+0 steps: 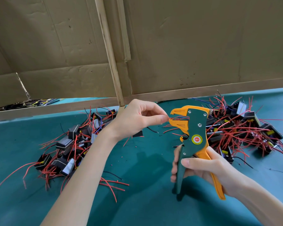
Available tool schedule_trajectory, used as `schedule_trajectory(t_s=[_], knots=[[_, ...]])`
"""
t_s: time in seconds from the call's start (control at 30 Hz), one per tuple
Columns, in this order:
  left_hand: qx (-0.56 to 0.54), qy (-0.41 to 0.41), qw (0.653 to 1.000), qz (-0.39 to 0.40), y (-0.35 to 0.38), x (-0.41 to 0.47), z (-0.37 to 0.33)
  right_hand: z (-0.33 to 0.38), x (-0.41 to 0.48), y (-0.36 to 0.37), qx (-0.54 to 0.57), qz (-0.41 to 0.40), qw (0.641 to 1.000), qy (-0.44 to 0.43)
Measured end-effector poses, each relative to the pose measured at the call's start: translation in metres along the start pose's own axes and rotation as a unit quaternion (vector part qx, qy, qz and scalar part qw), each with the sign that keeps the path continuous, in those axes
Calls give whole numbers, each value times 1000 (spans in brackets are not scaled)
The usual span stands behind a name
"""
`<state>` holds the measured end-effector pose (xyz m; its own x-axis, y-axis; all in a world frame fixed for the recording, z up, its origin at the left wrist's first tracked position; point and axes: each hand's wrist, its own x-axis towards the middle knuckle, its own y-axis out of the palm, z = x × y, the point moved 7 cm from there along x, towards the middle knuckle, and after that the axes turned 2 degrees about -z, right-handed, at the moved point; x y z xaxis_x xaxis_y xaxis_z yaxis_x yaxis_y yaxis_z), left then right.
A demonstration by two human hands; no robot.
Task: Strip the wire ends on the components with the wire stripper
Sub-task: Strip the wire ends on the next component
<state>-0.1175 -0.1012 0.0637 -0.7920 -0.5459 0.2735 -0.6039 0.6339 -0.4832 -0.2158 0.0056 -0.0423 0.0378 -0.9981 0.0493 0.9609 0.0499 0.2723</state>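
My right hand (201, 168) grips the handles of a green and orange wire stripper (192, 128), held upright with its jaws pointing left. My left hand (137, 117) pinches a thin red wire (170, 118) between thumb and fingertip, its end lying between the stripper's orange jaws. A black component (137, 133) hangs partly hidden below my left palm, over the green table (145, 160).
A pile of black components with red wires (69, 149) lies at the left. A second, larger pile (245, 131) lies at the right behind the stripper. Cardboard walls (203, 46) and a wooden post (111, 59) close off the back. Small insulation scraps dot the cloth.
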Motion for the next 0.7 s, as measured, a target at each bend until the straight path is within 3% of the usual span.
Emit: schedule_trajectory(t_s=[0.4,0.6,0.7], knots=[[22,-3,999,31,-2,-2,0,-1,-3,0,-43,-10,999,10],[32,-7,998,47,-2,-3,1,-4,-8,-6,-61,-59,996,25],[21,-11,999,39,-3,-1,4,-6,-8,-6,-84,-134,987,7]])
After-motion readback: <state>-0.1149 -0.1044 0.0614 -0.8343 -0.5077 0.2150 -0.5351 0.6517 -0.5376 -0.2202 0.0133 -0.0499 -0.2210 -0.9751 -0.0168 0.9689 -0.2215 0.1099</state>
